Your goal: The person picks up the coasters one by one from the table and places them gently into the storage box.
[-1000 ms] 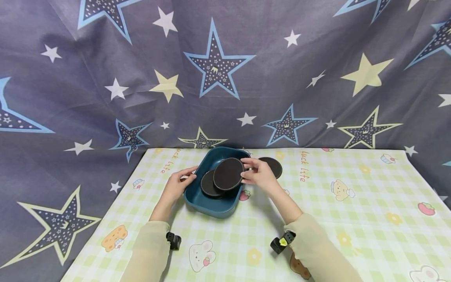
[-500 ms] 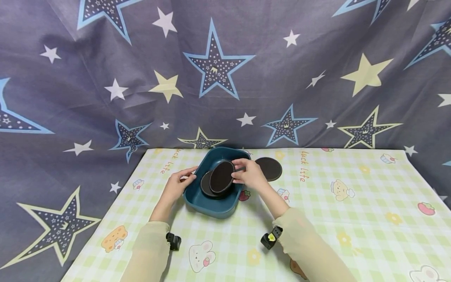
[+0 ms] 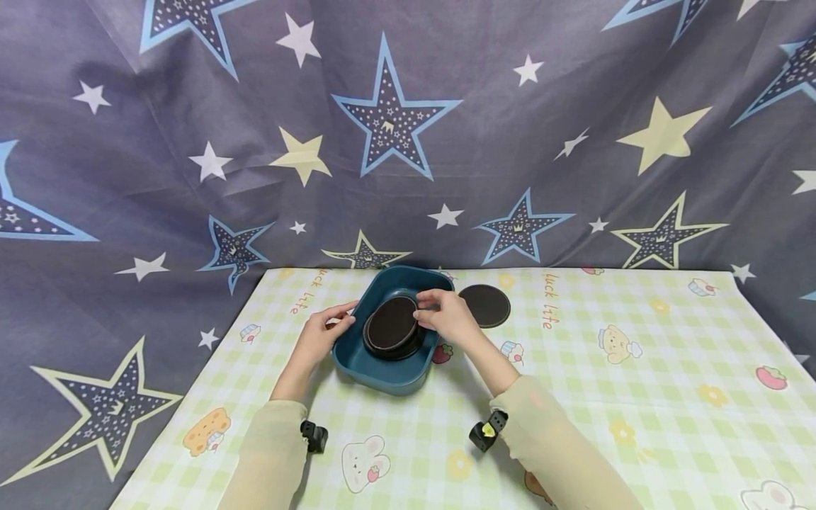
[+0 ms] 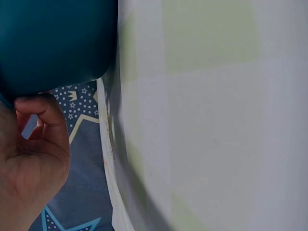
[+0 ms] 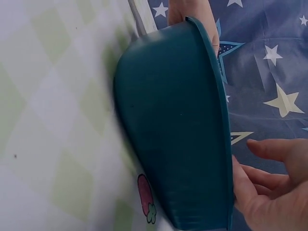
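Note:
A teal plastic bin (image 3: 347, 354) sits on the checked cloth, at centre in the head view. My left hand (image 3: 319, 333) pinches its left rim; in the left wrist view the curled fingers (image 4: 48, 113) press against the bin's wall. Inside lies a stack of round black coasters, and the top coaster (image 3: 391, 326) leans slightly askew. At that coaster's right edge is my right hand (image 3: 446, 315), over the bin's right rim. Its thumb and fingers stand apart in the right wrist view, with no coaster visible between them. The bin's wall hides the coasters there.
Another round black coaster (image 3: 486, 306) lies flat on the cloth, just right of the bin. The pale green checked tablecloth (image 3: 605, 411) spreads to both sides. Behind the table hangs a dark curtain (image 3: 484, 142) with stars.
My right hand has moved left and down with a coaster, which has come to lie over the stack in the bin. My fingers have loosened from it. The left hand has stayed put.

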Demonstrator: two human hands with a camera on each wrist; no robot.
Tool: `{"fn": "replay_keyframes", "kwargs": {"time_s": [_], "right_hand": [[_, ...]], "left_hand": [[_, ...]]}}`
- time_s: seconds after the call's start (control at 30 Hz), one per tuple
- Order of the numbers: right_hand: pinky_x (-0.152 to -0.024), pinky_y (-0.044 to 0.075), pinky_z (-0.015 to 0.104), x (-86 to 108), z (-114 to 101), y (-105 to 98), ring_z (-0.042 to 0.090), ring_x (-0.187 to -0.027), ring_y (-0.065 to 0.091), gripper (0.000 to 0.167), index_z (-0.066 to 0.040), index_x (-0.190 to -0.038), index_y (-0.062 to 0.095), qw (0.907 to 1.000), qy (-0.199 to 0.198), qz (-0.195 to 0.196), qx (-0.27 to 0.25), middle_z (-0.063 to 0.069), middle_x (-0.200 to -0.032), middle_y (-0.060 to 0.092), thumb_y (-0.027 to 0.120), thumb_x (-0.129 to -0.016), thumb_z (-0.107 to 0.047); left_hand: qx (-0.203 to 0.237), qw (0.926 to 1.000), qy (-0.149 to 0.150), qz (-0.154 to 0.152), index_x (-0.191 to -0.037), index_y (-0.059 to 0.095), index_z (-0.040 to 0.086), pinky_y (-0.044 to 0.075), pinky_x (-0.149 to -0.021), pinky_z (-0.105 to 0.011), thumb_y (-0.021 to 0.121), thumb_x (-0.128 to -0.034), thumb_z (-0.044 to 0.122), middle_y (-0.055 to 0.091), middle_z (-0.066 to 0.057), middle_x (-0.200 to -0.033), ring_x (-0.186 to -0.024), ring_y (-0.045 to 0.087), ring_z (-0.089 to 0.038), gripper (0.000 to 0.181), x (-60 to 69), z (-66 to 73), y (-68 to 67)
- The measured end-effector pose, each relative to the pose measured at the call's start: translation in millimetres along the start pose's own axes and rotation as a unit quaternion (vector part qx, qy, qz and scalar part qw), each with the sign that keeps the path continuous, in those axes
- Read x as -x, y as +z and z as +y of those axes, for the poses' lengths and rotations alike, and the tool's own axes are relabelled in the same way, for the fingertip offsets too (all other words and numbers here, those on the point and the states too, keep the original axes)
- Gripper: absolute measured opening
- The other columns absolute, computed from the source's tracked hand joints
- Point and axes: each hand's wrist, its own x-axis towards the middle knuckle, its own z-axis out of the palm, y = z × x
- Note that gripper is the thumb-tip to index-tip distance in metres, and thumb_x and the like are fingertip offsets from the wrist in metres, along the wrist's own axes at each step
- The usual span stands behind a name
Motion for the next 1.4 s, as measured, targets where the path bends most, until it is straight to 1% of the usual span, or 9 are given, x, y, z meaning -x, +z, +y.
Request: {"fn": "replay_keyframes", "kwargs": {"time_s": [0.13,0.27,0.4,0.63,0.77,0.9,1.13,1.27,1.4], "right_hand": [[-0.089,0.057,0.034,0.8,-1.6,-1.4,0.031,-0.119,0.064,0.043,0.000,-0.136,0.058,0.9986,-0.009,-0.007,0.052,0.021,-0.131,0.064,0.067,-0.095,-0.011],[-0.101,0.051,0.043,0.0,-3.7,-2.1,0.031,-0.127,0.059,0.049,-0.005,-0.141,0.055,0.9948,-0.017,-0.021,0.098,0.019,-0.135,0.062,0.067,-0.096,-0.019],[-0.107,0.045,0.048,-0.7,-5.0,-2.0,0.032,-0.130,0.056,0.052,-0.006,-0.144,0.052,0.9922,-0.018,-0.037,0.118,0.020,-0.137,0.060,0.066,-0.096,-0.022],[-0.108,0.045,0.047,-1.3,-2.7,-2.5,0.032,-0.132,0.055,0.054,-0.007,-0.145,0.051,0.9923,-0.023,-0.049,0.111,0.021,-0.140,0.058,0.066,-0.096,-0.023],[-0.109,0.045,0.047,0.3,-3.1,-3.2,0.033,-0.132,0.054,0.054,-0.006,-0.145,0.051,0.9929,-0.030,-0.051,0.103,0.022,-0.141,0.056,0.066,-0.096,-0.021],[-0.107,0.046,0.046,2.7,-2.0,-3.9,0.035,-0.129,0.056,0.051,-0.005,-0.143,0.053,0.9937,-0.048,-0.047,0.090,0.023,-0.140,0.057,0.067,-0.095,-0.016],[-0.101,0.052,0.042,6.3,2.1,-7.6,0.032,-0.125,0.062,0.046,-0.007,-0.140,0.057,0.9957,-0.076,-0.016,0.050,0.018,-0.139,0.060,0.067,-0.095,-0.012],[-0.099,0.053,0.041,6.1,4.6,-12.4,0.033,-0.121,0.064,0.045,-0.004,-0.137,0.059,0.9949,-0.094,0.001,0.037,0.019,-0.135,0.062,0.067,-0.094,-0.009],[-0.098,0.054,0.040,4.6,8.1,-18.9,0.033,-0.119,0.065,0.044,-0.002,-0.136,0.060,0.9940,-0.104,0.016,0.029,0.021,-0.134,0.063,0.068,-0.093,-0.007]], "left_hand": [[-0.002,1.0000,0.006,0.003,-0.134,0.066,0.012,0.047,-0.071,-0.020,0.063,-0.0991,0.018,0.066,-0.007,-0.098,-0.077,0.059,-0.007,0.035,0.0,-1.8,0.3],[-0.005,1.0000,-0.003,-0.001,-0.135,0.065,0.013,0.048,-0.075,-0.019,0.063,-0.0995,0.019,0.066,-0.011,-0.103,-0.081,0.060,-0.007,0.036,-0.5,-1.1,-0.2],[-0.009,0.9999,-0.012,-0.005,-0.136,0.064,0.012,0.048,-0.077,-0.018,0.062,-0.0998,0.020,0.066,-0.014,-0.107,-0.084,0.060,-0.006,0.037,-0.9,0.7,-0.4],[-0.002,0.9998,-0.021,-0.006,-0.136,0.064,0.015,0.048,-0.075,-0.019,0.062,-0.0999,0.021,0.065,-0.014,-0.109,-0.079,0.059,-0.007,0.037,-1.2,1.4,0.1],[-0.002,0.9998,-0.017,-0.007,-0.137,0.063,0.012,0.047,-0.074,-0.018,0.062,-0.1000,0.022,0.065,-0.016,-0.109,-0.079,0.059,-0.007,0.038,-0.8,3.0,-0.2],[0.004,0.9998,-0.013,-0.011,-0.138,0.061,0.008,0.047,-0.073,-0.018,0.062,-0.1003,0.022,0.065,-0.019,-0.110,-0.081,0.060,-0.009,0.040,-0.2,2.6,-0.7],[0.000,0.9998,-0.018,-0.009,-0.137,0.063,0.011,0.047,-0.074,-0.019,0.062,-0.0999,0.021,0.065,-0.016,-0.109,-0.080,0.061,-0.008,0.039,0.4,2.9,-1.1],[0.000,0.9998,-0.016,-0.007,-0.136,0.064,0.012,0.047,-0.073,-0.019,0.062,-0.1000,0.020,0.065,-0.015,-0.107,-0.078,0.060,-0.006,0.037,-0.6,0.7,-0.7],[0.002,0.9998,-0.015,-0.014,-0.136,0.062,0.004,0.047,-0.072,-0.018,0.061,-0.1002,0.014,0.065,-0.021,-0.107,-0.081,0.062,-0.014,0.037,8.9,24.9,-4.3]]}}
